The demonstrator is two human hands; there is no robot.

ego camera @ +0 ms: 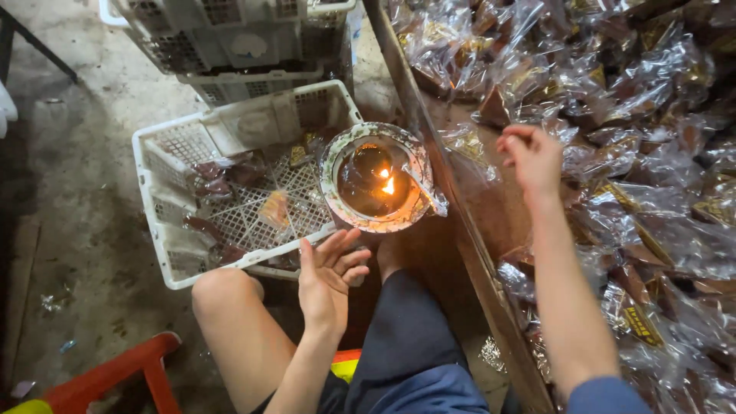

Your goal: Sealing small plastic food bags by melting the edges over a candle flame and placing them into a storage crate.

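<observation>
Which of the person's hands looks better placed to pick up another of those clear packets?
Probably the right hand: it hovers right over the heap of clear packets. The left hand is open by the knee, near the white crate.

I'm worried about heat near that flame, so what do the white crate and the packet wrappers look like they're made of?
The white crate: apparently moulded plastic, matte, with lattice walls and floor. The packet wrappers: seemingly thin clear plastic film, glossy and crinkled, with bright glints.
</observation>
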